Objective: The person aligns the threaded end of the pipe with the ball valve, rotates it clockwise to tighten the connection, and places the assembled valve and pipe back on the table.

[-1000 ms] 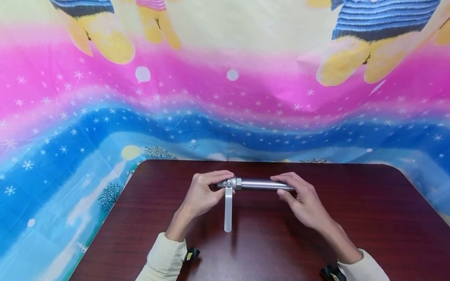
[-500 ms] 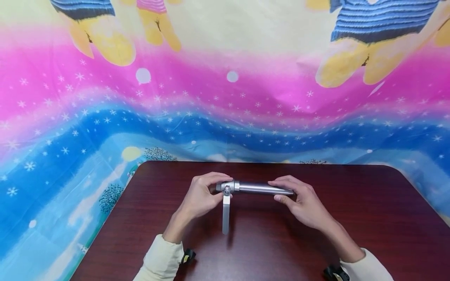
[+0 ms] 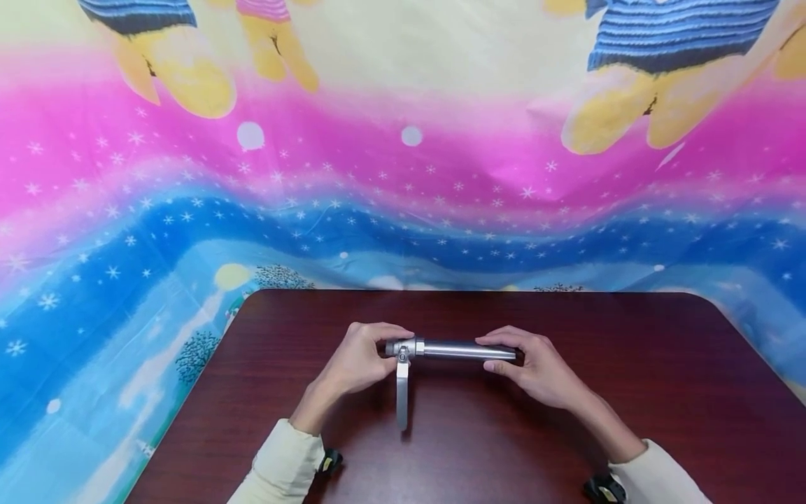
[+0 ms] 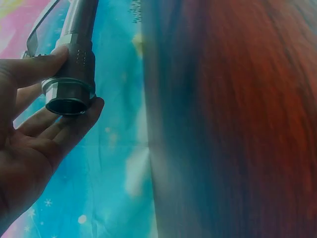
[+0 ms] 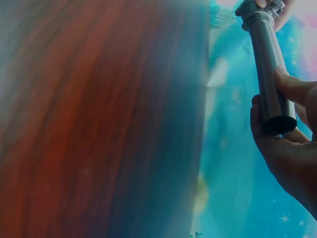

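Note:
Both hands hold one metal piece level across the middle of the table: a ball valve (image 3: 404,346) joined to a smooth steel pipe (image 3: 462,349). My left hand (image 3: 360,357) grips the valve body between thumb and fingers; its open threaded end faces the left wrist camera. From the valve, a flat lever handle (image 3: 402,397) points toward the person. At the other end, my right hand (image 3: 539,365) pinches the pipe, thumb on the near side and fingers over the far side. The right wrist view shows the pipe's dark end (image 5: 280,125) close to the palm.
The dark red wooden table (image 3: 478,448) has rounded far corners. Behind it hangs a printed cloth (image 3: 352,175) in pink and blue, which also drops past the table's left side. Black straps (image 3: 330,460) sit at the cuffs of the light sleeves (image 3: 280,458).
Both hands have brought the valve and pipe slightly lower and nearer the person. The piece has rolled a little, so the lever now tips further down. The grips stay on the same parts.

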A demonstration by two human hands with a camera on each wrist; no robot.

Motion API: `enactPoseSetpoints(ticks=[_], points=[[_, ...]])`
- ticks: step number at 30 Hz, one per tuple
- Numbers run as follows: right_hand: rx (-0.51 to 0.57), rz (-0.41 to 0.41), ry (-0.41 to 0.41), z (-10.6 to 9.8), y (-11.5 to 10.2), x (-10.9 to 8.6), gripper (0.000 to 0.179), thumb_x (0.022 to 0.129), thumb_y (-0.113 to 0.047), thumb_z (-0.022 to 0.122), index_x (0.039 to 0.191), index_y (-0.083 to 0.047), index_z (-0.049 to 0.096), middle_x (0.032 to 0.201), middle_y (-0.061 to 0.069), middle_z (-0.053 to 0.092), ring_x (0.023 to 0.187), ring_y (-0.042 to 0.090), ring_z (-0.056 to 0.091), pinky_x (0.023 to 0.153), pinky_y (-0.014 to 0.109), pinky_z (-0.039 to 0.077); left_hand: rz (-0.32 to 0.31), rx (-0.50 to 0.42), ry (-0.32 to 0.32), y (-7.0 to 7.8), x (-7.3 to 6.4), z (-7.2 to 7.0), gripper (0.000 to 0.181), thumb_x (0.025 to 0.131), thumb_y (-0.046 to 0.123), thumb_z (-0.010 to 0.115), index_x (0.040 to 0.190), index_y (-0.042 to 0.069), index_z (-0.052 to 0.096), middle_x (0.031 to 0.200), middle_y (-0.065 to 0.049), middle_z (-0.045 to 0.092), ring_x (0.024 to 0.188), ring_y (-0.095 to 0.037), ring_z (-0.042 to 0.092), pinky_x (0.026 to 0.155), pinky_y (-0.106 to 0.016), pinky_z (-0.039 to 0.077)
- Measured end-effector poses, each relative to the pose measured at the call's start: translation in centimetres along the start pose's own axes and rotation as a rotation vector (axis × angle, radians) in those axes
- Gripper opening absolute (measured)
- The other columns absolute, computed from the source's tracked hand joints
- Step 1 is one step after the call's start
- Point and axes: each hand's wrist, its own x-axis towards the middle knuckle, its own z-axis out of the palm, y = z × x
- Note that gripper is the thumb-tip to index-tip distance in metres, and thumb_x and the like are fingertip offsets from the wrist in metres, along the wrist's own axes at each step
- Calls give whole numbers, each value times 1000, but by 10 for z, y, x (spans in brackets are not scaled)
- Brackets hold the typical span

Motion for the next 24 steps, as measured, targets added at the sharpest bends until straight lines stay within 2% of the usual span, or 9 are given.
enactPoseSetpoints(ticks=[2, 5, 8, 12, 15, 19, 24], points=[[-17, 13, -29, 2, 3, 0, 38, 90, -15, 86, 127, -21, 79, 124, -6, 77, 107, 10, 69, 90, 27, 56, -19, 7, -36, -3, 0, 1, 47, 81, -9, 75, 123, 10, 81, 120, -7, 81, 78, -11, 62, 64, -20, 47], [-37, 14, -65, 5, 6, 0, 38, 91, -16, 86, 128, -21, 79, 125, -8, 77, 117, 15, 70, 98, 34, 58, -22, 32, -76, -7, 1, 2, 46, 81, -8, 76, 123, 9, 81, 118, -8, 82, 71, -9, 57, 61, -19, 45], [-45, 11, -88, 6, 9, 0, 36, 92, -18, 85, 127, -20, 79, 123, -8, 77, 118, 17, 71, 100, 37, 58, 17, 72, -102, -10, 2, 2, 44, 81, -6, 78, 122, 8, 82, 115, -8, 83, 75, -9, 59, 63, -18, 46], [-51, 21, -124, 7, 13, 2, 36, 92, -17, 86, 127, -20, 79, 122, -7, 78, 112, 14, 71, 94, 32, 58, 34, 114, -147, -13, 5, 3, 43, 80, -4, 80, 120, 11, 83, 112, -5, 84, 65, -4, 51, 56, -17, 39], [-57, 26, -153, 8, 15, 3, 36, 92, -16, 85, 127, -20, 79, 122, -6, 78, 110, 14, 71, 91, 30, 57, 15, 142, -180, -15, 7, 3, 42, 79, -1, 82, 119, 14, 84, 108, -3, 84, 58, -1, 42, 53, -17, 34], [-73, 19, -193, 11, 17, 4, 35, 92, -16, 85, 127, -18, 79, 122, -4, 79, 112, 16, 71, 93, 32, 58, -28, 171, -245, -16, 9, 3, 42, 80, 2, 85, 120, 15, 84, 100, -1, 84, 57, -1, 37, 51, -18, 32], [-85, 25, -241, 14, 18, 3, 35, 93, -19, 85, 127, -18, 79, 123, -5, 78, 110, 14, 69, 91, 30, 58, -36, 217, -298, -18, 8, 5, 38, 83, 2, 85, 119, 14, 84, 99, -1, 84, 59, -2, 40, 53, -18, 35]])
